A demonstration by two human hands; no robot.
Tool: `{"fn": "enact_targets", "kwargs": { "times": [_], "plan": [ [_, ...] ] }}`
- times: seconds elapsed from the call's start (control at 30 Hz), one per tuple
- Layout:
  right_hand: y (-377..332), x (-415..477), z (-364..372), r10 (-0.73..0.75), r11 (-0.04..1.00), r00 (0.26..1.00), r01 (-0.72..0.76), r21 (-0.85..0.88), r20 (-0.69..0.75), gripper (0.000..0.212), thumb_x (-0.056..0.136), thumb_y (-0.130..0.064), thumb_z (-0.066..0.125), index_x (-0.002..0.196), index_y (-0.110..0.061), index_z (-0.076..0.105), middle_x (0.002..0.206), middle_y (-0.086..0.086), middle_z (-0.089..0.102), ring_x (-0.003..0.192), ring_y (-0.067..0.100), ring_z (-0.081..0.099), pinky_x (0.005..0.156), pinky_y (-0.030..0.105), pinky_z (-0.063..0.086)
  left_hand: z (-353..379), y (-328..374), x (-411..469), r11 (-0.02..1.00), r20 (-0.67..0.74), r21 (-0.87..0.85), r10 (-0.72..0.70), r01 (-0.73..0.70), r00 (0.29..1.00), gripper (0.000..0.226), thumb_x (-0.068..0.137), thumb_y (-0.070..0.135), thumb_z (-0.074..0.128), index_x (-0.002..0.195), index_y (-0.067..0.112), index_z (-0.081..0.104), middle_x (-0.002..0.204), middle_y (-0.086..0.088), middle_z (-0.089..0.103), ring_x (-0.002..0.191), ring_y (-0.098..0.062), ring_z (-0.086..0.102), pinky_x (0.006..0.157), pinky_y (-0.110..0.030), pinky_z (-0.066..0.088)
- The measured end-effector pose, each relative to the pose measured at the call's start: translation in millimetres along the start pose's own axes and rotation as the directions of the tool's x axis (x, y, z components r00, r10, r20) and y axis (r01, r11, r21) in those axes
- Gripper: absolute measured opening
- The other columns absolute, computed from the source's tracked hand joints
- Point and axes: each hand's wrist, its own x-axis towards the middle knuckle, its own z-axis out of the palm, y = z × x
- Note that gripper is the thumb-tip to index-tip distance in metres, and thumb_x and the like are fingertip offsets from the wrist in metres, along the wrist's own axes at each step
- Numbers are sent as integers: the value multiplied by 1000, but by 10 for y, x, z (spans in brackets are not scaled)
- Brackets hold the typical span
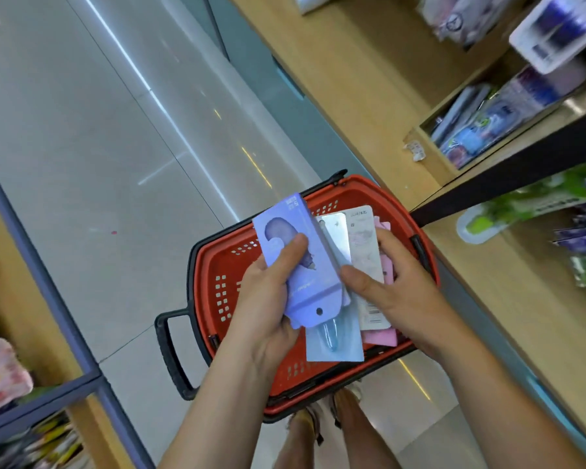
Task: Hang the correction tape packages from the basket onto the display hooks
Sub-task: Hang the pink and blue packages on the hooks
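- The left hand [268,299], at the centre of the frame, grips a lavender package [295,252], thumb pressed on its front and fingers curled behind.
- The right hand [396,286], just right of centre, holds a fanned stack: a pale blue package [335,343], a white package [362,238] and a pink package [379,336]. Its thumb lies on top and its fingers wrap the right edge.
- The lavender package overlaps the stack's left side.
- Both hands hover over a red basket [217,265] with a black handle [170,353], lower centre.
- Wooden shelving [352,79] runs along the right side, and blurred hanging packages [555,32] show in the upper right.
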Motion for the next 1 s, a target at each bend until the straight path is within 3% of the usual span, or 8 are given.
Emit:
{"fn": "enact_targets", "kwargs": {
  "times": [0.27,0.43,0.57,0.7,0.8,0.87,0.93,1.0],
  "plan": [
    [-687,-464,15,-47,991,998,51,121,-40,46,87,-8,72,126,-28,60,120,-4,70,107,15,68,76,26,55,397,483,-746,997,53,43,63,-66,997,42,84,31,66,114,2,67,102,-17,72,79,-32,69,70,-44,58],
    [-1272,-836,-53,-181,980,959,194,41,-217,68,79,-21,76,131,-50,45,133,-16,58,123,15,58,101,46,49,494,853,-1269,940,110,253,206,-228,972,52,79,35,67,123,8,59,108,-15,71,90,-29,68,89,-53,53],
    [-1726,-1186,-40,-263,960,927,279,23,-267,76,90,-11,70,135,-60,34,150,-23,40,136,11,45,112,51,39,491,1089,-1661,834,244,463,205,-300,948,55,78,40,79,127,29,56,112,-4,73,98,-25,71,91,-53,55],
    [-2101,-1656,38,-347,937,891,342,-67,-292,72,92,-10,67,131,-63,36,146,-22,44,134,13,48,111,52,40,459,1428,-2084,740,379,534,223,-409,898,67,69,18,84,128,33,57,106,-8,74,81,-20,71,71,-34,60],
    [-2345,-2052,106,-399,915,831,388,-112,-388,85,78,-31,81,129,-75,28,145,-32,39,135,16,48,107,58,43,415,1720,-2424,604,494,584,265,-542,828,60,62,16,78,118,30,65,101,-6,75,77,-14,67,62,-24,55],
    [-2504,-2307,159,-405,909,804,403,-101,-436,96,66,-45,89,127,-79,24,152,-18,39,130,21,54,99,60,49,428,1915,-2648,511,521,601,333,-615,786,54,59,10,87,105,29,67,80,2,74,61,-9,63,51,-19,49],
    [-2624,-2536,208,-415,897,784,438,-63,-462,95,59,-41,86,120,-82,26,148,-2,49,118,24,63,90,54,56,479,2089,-2853,439,531,589,422,-679,734,50,56,8,92,95,26,66,62,6,67,48,-10,56,42,-19,44],
    [-2743,-2768,251,-430,886,768,459,-60,-474,95,52,-40,85,117,-81,29,142,2,56,113,24,66,88,50,57,570,2251,-3044,415,579,508,484,-755,656,44,53,10,90,89,22,67,63,7,65,48,-9,54,41,-19,44]
  ]
}}
